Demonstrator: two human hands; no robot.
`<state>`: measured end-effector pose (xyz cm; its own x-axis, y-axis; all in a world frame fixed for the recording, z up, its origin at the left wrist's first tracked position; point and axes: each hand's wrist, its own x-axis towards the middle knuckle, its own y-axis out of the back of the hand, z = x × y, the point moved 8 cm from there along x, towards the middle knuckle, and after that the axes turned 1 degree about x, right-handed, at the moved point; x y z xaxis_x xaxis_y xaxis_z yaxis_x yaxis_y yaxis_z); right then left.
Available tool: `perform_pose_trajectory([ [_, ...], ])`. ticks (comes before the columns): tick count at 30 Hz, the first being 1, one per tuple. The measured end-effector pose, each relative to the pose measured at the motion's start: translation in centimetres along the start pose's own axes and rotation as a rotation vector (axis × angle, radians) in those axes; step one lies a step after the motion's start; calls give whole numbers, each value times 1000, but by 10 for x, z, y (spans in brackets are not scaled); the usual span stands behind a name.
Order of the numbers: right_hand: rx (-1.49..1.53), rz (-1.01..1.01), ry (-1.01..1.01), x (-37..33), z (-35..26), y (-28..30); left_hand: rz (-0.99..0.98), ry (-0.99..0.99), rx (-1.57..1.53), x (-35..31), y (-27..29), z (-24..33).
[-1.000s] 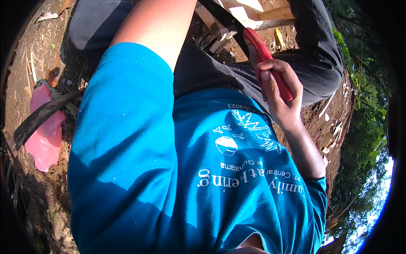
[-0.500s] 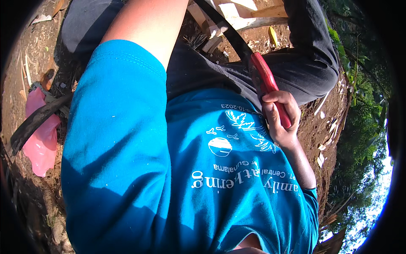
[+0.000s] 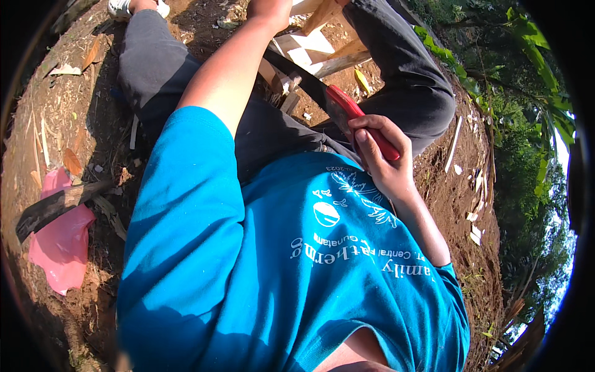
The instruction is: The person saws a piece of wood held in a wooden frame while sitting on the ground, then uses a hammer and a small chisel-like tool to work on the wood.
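Observation:
My right hand [image 3: 387, 146] is closed around the red handle of a hand saw [image 3: 347, 102]. Its dark blade [image 3: 300, 75] slants up and left across the gap between my legs, toward pale pieces of cut wood [image 3: 304, 48]. My left arm reaches forward over my thigh. At the picture's top edge my left hand [image 3: 271, 11] shows only in part, beside the wood. Its fingers are hidden, so whether it grips anything is unclear.
I sit on brown soil with my legs [image 3: 409, 105] spread around the wood. A pink plastic bag [image 3: 65, 248] lies at the left under a dark stick [image 3: 59, 208]. Wood chips [image 3: 474, 232] are scattered at the right, before green plants [image 3: 527, 155].
The view has shifted, bringing part of my left hand and a shoe into the picture. My right hand and the saw appear farther left, with the saw still gripped.

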<state>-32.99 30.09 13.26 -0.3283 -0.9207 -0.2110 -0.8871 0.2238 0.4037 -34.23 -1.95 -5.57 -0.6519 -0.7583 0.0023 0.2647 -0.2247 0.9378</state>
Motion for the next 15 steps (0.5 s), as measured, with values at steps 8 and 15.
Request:
perform_pose_trajectory([
  [8, 53, -74, 35, 41, -6, -14, -52, -256, 134, 10, 4, -30],
  [15, 39, -46, 73, 30, 0, -16, -236, -244, 126, 0, 2, -26],
])
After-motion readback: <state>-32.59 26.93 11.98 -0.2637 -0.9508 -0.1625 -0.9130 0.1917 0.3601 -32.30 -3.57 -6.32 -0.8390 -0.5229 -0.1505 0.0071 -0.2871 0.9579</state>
